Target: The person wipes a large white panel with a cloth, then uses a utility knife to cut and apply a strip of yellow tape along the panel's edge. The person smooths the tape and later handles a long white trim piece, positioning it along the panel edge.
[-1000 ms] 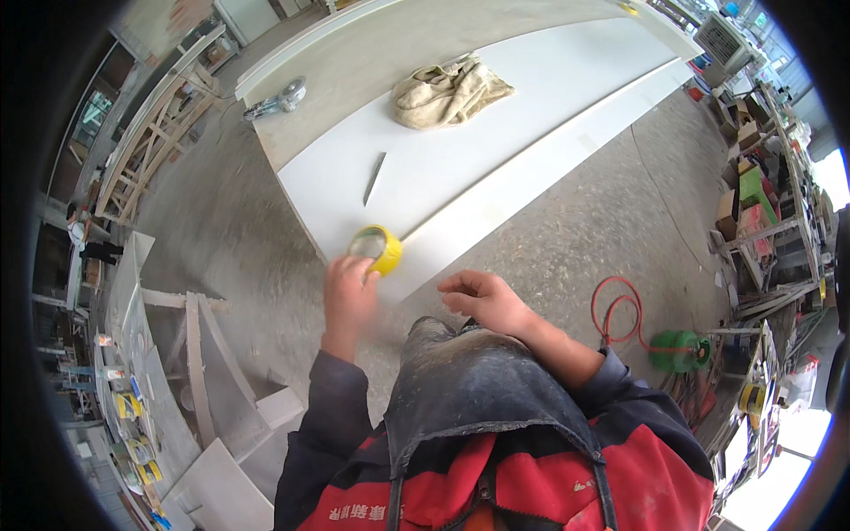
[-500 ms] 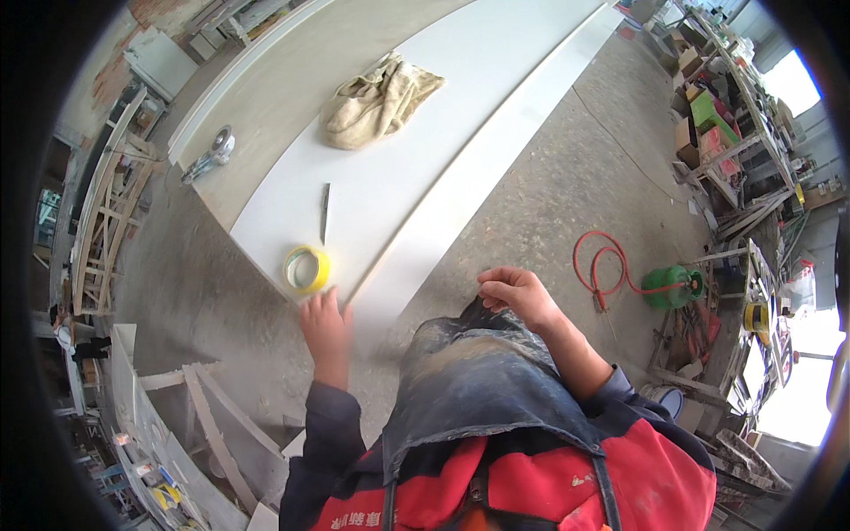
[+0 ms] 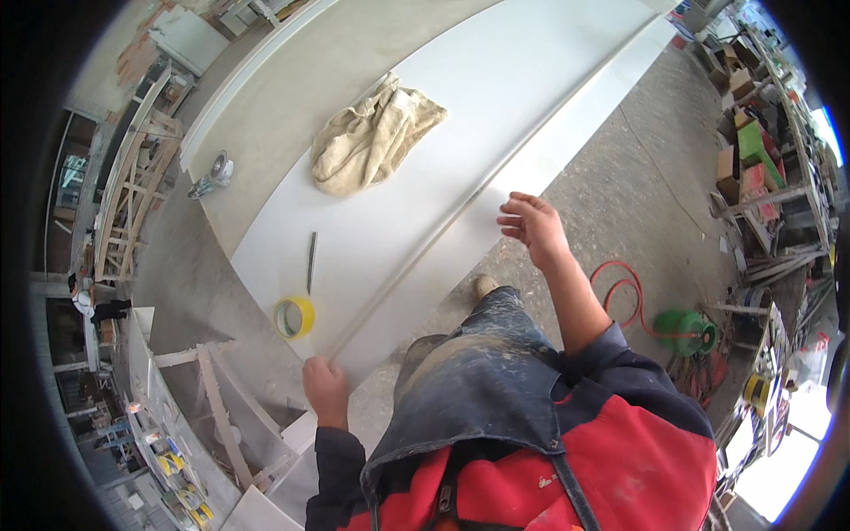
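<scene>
A long white panel [image 3: 266, 239] with a curved far-left edge runs away from me, and a long thin strip [image 3: 416, 258] lies along it. The near part of the strip is blurred. My left hand [image 3: 326, 391] is closed at the strip's near end, by the panel's near edge; its fingers partly hide what they grip. Over the panel's right side is my right hand [image 3: 535, 228], loosely bent, fingers apart and holding nothing. A yellow tape roll [image 3: 305, 317] sits just beyond my left hand. Farther up lie a thin dark bladed tool [image 3: 312, 263] and a crumpled beige cloth [image 3: 372, 142].
An angle grinder [image 3: 212, 175] rests on the beige surface [image 3: 266, 115] at left. Right of me, a red hose [image 3: 611, 267] leads to a green gas cylinder [image 3: 686, 332] on the floor. Cluttered shelves line the right; wooden frames [image 3: 221, 407] stand at lower left.
My left hand has moved nearer to me and closed at the strip's end. My right hand has moved forward from beside my apron to over the panel's right side. The whole view has shifted.
</scene>
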